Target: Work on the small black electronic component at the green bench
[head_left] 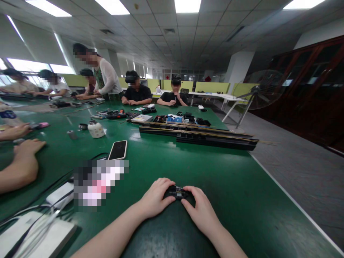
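Between my two hands is a small black device (178, 193) with what look like electronic parts showing on its upper face; its exact kind is too small to tell. My left hand (158, 197) grips its left end, fingers on the far side and thumb on the near side. On the right end, my right hand (200, 204) pinches it the same way. The device is low over the green table (228, 179), and I cannot tell whether it touches the surface. My fingers cover both of its ends.
A phone (118, 150) and a white jar (96, 129) lie to the left, near cables and a white box (37, 236). Long black rails (215, 141) with thin rods cross the table ahead. A co-worker's arm (21, 165) rests at left; several people sit beyond.
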The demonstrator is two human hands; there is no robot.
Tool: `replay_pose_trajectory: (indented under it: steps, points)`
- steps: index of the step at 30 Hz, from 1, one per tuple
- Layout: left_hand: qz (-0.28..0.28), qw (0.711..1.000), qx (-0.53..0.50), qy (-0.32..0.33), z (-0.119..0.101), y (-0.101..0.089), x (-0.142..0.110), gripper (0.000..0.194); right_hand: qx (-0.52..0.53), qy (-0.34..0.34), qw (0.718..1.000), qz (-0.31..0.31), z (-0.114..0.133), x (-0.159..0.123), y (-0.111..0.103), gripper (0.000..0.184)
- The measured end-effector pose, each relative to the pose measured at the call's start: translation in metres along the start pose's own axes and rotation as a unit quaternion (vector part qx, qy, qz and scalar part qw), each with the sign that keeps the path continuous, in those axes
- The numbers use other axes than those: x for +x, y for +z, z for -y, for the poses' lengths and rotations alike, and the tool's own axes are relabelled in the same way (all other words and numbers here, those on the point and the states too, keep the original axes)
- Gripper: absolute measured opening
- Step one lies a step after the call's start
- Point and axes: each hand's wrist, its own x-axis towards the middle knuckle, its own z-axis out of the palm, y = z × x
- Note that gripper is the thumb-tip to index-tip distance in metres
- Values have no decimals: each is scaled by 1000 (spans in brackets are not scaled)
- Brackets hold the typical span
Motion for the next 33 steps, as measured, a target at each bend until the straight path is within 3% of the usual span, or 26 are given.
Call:
replay_pose_trajectory:
  steps: [33]
  points:
    - [-12, 1000, -5, 10, -1, 0, -1, 40, 9, 8, 1000, -1, 1, 1, 0, 26]
